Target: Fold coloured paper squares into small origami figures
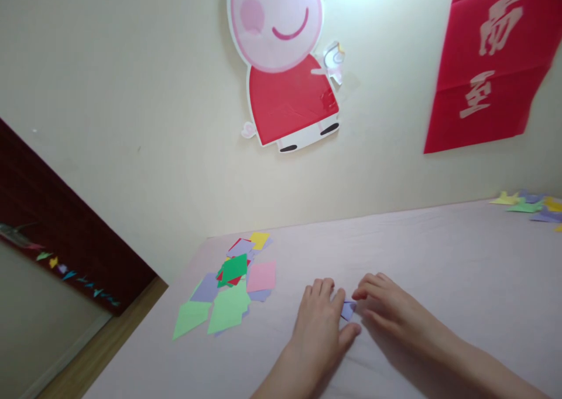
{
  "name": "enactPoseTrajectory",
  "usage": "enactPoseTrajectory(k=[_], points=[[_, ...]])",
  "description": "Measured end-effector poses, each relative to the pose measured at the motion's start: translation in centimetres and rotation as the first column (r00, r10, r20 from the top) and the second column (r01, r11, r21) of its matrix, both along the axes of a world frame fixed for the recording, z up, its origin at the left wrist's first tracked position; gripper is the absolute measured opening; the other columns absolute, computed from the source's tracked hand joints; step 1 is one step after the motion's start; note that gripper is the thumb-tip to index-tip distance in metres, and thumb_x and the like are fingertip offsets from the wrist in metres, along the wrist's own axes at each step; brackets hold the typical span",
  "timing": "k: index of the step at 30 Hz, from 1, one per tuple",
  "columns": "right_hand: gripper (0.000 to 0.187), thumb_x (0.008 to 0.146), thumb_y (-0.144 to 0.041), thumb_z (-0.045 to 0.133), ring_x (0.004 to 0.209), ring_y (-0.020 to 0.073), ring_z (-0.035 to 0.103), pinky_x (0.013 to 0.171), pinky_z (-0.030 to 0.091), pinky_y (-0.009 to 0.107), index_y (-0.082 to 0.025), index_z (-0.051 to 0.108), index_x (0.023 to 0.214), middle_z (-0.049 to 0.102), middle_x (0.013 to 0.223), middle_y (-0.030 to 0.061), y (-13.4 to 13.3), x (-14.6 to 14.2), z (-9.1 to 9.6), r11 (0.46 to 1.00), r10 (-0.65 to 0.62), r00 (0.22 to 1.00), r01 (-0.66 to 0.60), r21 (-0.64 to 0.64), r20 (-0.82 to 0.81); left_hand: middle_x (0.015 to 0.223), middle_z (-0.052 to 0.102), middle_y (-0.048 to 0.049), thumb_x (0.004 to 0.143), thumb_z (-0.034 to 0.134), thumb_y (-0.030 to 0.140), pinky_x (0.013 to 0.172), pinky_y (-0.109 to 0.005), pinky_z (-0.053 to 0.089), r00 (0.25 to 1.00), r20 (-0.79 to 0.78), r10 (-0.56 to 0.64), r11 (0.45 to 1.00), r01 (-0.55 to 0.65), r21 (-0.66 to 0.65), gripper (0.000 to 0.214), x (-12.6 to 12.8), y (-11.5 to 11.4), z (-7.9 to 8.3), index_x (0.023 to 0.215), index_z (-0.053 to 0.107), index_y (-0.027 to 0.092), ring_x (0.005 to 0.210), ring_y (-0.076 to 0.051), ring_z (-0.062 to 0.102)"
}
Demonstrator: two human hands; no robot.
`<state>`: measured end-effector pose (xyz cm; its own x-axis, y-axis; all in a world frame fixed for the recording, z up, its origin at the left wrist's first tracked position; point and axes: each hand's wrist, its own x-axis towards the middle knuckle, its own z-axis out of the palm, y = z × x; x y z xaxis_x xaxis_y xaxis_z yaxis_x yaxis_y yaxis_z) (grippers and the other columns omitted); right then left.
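Note:
A small folded piece of purple paper (348, 311) lies on the pale pink cloth between my two hands, partly covered by the left one. My left hand (319, 323) rests over its left side, index finger and thumb bracketing the paper and holding it against the surface. On the other side, my right hand (392, 310) has its fingers bent, with a gap between thumb and index finger at the paper's right corner. Whether the right fingertips touch the paper is hard to make out.
Loose coloured paper sheets (227, 310) lie spread at the left of the cloth-covered surface (395, 252). Several folded paper pieces (524, 205) sit at the far right against the wall (175, 123). A pig cutout (292, 103) and a red banner (496, 65) hang above.

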<state>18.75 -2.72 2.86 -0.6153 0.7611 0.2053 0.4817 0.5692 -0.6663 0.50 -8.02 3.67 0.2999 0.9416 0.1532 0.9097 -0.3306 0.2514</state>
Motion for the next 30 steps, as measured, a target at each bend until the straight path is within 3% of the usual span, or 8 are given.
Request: enactPoseTrajectory(k=[3,8,12,19,26,30], points=[[0.021,0.080,-0.009,0.052,0.094,0.0220,0.054,0.087,0.044,0.037,-0.020,0.067,0.089,0.063,0.094,0.0059,-0.3,-0.5,-0.1,0.999,0.046,0.998,-0.047,0.019,0.051,0.119,0.056,-0.0034,0.082,0.068,0.031,0.094,-0.038,0.041,0.996,0.065,-0.053,0.999,0.052,0.007,0.035,-0.2,-0.2,-0.3,0.114,0.056,0.023,0.108,-0.023,0.048],[0.023,0.086,-0.011,0.051,0.092,0.0219,0.054,0.084,0.044,0.036,-0.021,0.071,0.090,0.063,0.092,0.0057,0.1,-0.7,-0.5,0.998,0.053,0.996,-0.055,0.026,0.076,0.106,0.060,-0.0008,0.080,0.071,0.024,0.087,-0.032,0.043,0.990,0.128,-0.062,0.997,0.066,-0.026,0.018,-1.2,0.3,-1.1,0.094,0.061,0.020,0.097,-0.019,0.052],[0.020,0.082,-0.009,0.054,0.093,0.0213,0.054,0.087,0.043,0.036,-0.021,0.070,0.087,0.064,0.091,0.0044,0.9,-0.5,-0.2,0.997,0.079,0.994,-0.078,-0.008,0.077,0.099,0.061,-0.0020,0.079,0.071,0.021,0.082,-0.032,0.044,0.987,0.142,-0.080,0.997,0.081,0.004,0.015,-1.6,0.8,-1.3,0.087,0.059,0.018,0.092,-0.019,0.053],[0.019,0.081,-0.009,0.058,0.094,0.0206,0.054,0.086,0.043,0.034,-0.022,0.069,0.089,0.063,0.093,0.0028,1.4,-0.2,-0.5,0.993,0.101,0.993,-0.097,-0.074,0.057,0.089,0.062,-0.0037,0.088,0.055,0.012,0.078,-0.033,0.045,0.968,0.094,-0.235,0.968,0.223,0.118,0.006,-1.6,1.3,-1.8,0.086,0.059,0.017,0.084,-0.019,0.054],[0.016,0.088,-0.015,0.057,0.084,0.0193,0.053,0.078,0.041,0.033,-0.020,0.064,0.075,0.062,0.082,0.0020,1.6,-1.1,-1.3,0.996,-0.001,0.999,0.006,-0.092,0.047,0.084,0.058,-0.0014,0.079,0.054,0.000,0.075,-0.030,0.043,0.932,0.360,-0.055,0.998,0.041,0.045,0.019,-1.3,2.0,-2.9,0.075,0.050,0.019,0.083,-0.017,0.053],[0.015,0.088,-0.017,0.056,0.083,0.0199,0.052,0.076,0.041,0.033,-0.020,0.063,0.075,0.061,0.082,0.0024,1.8,-1.6,-1.3,0.989,-0.049,0.997,0.056,-0.134,0.057,0.082,0.055,-0.0002,0.077,0.052,0.000,0.076,-0.032,0.042,0.931,0.364,-0.014,1.000,0.014,0.003,0.020,-1.2,2.1,-2.8,0.075,0.047,0.019,0.082,-0.017,0.051]])
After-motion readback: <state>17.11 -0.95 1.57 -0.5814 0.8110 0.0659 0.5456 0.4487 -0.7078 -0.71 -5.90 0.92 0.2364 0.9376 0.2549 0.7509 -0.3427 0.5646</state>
